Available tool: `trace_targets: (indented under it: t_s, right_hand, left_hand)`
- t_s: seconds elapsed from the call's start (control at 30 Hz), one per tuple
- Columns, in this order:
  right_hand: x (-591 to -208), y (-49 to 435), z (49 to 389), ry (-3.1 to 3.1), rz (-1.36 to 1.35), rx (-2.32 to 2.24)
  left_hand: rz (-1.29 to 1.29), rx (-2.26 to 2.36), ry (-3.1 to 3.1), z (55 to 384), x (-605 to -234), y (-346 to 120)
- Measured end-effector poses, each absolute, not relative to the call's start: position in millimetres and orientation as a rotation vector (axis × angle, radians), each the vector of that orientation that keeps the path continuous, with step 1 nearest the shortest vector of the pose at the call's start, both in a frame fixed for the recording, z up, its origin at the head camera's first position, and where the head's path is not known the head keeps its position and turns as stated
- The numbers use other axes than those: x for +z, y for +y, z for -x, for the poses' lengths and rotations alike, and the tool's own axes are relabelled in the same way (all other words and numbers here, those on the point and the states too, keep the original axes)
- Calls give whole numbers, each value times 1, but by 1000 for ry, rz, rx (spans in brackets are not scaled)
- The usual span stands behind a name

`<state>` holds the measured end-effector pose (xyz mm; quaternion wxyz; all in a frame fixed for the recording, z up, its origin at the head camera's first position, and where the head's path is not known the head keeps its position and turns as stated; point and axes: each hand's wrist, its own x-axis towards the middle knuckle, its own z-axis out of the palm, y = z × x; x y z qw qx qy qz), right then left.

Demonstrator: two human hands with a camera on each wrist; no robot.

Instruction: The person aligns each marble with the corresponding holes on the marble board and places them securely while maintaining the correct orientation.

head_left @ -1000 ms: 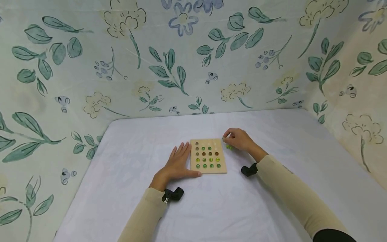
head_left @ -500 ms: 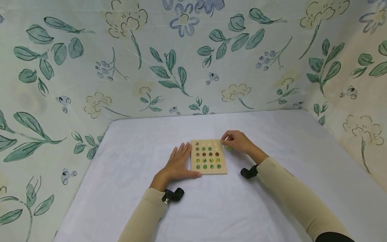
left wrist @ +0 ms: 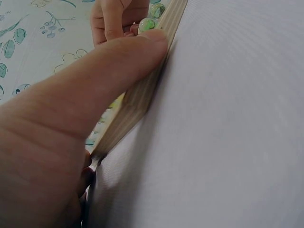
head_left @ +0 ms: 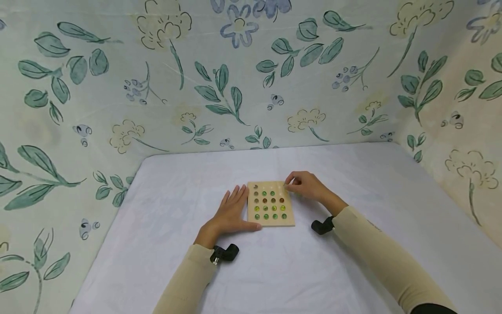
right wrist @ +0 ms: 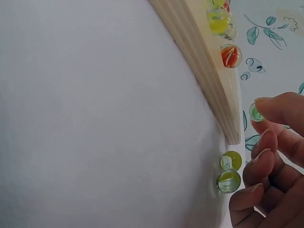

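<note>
A light wooden board holds rows of glass marbles, green and yellow-green in the near rows and brownish ones in the middle. My left hand lies flat against its left side, fingers straight, with the thumb along the near edge. Between thumb and forefinger my right hand pinches a clear marble with a green swirl, over the board's far right corner. In the right wrist view, a marble with orange-red streaks sits in the board near that hand. Its remaining fingers are curled, holding nothing visible.
Two yellow-green marbles lie on the white cloth just off the board's corner, below the right hand's fingers. Floral fabric stands behind and beside the table. Both wrists wear small black cameras.
My right hand has moved left and slightly nearer, bringing the pinched marble from beside the loose marbles to over the board's far right corner. The left hand and board have stayed in place.
</note>
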<state>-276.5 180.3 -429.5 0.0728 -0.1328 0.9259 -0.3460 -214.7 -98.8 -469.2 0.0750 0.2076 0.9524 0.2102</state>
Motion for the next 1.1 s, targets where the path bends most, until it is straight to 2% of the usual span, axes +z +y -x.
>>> trace_targets:
  t_s: [1.1]
  right_hand:
    - [-427,172,273,2700,513,-964]
  left_hand:
    - [-645,641,2861,212,-468,-99]
